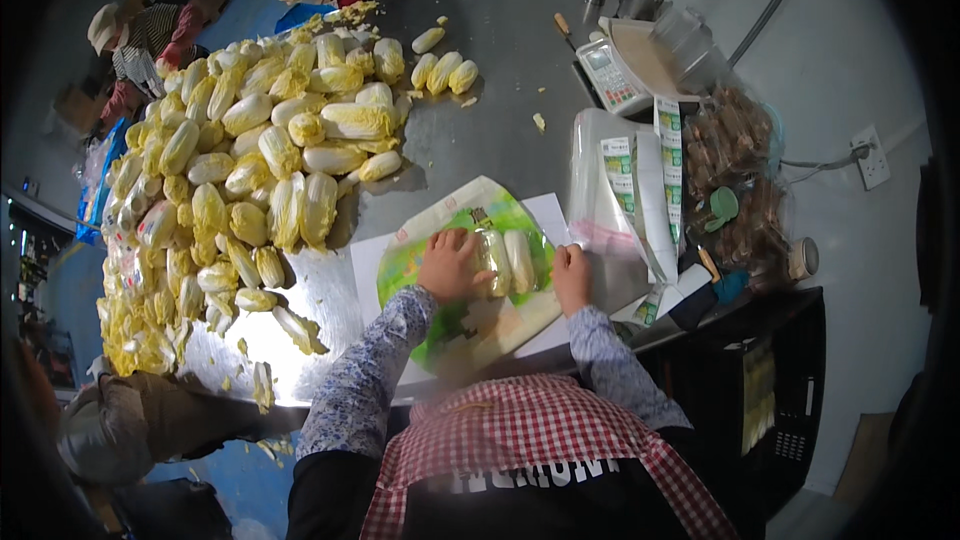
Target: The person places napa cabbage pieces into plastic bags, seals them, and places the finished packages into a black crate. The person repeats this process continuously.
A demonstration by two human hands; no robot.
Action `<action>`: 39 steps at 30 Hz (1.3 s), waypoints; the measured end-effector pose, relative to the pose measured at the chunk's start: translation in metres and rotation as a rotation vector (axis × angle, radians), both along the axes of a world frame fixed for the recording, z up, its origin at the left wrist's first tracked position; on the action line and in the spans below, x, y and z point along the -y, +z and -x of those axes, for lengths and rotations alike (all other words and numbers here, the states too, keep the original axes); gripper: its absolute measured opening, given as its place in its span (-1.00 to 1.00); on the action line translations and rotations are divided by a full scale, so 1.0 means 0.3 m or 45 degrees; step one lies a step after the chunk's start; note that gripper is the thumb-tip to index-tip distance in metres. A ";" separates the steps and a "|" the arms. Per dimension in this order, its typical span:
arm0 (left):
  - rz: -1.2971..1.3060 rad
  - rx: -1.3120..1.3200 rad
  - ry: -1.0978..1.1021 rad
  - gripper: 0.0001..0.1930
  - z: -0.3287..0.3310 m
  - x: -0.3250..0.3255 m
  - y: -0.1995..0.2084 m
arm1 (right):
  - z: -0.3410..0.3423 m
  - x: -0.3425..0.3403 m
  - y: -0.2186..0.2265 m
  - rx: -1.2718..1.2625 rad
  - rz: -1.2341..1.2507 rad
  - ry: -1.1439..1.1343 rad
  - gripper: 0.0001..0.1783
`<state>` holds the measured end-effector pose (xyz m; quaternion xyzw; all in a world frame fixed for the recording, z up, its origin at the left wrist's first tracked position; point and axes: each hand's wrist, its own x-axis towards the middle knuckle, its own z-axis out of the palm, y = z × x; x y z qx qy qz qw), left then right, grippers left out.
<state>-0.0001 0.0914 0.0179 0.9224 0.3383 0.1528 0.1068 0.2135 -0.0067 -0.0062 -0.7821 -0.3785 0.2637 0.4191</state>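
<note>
In the head view, the left hand point(450, 265) lies with its fingers spread over the near-left side of the wrapped cabbages point(494, 262), which rest side by side on a green printed sheet point(488, 318) in front of the person, apparently to keep them steady. The right hand point(573, 280) curls its fingers beside the sheet's right edge, and I cannot tell whether its grip pinches anything. Loose cabbages point(285, 145) are heaped on the left of the metal desk point(490, 70), while label strips point(668, 180) lie to the right, probably for easy reach.
</note>
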 end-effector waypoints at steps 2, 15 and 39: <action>0.037 -0.041 -0.010 -0.21 -0.001 -0.026 -0.015 | 0.050 -0.027 0.062 0.366 -0.368 0.205 -0.73; 0.863 0.548 0.129 -0.31 0.078 -0.115 -0.119 | 0.054 -0.227 -0.082 0.090 -0.300 0.665 -0.72; 2.059 1.223 -0.452 -0.38 -0.289 0.311 0.420 | -0.113 0.460 0.555 0.037 -0.496 0.131 -0.03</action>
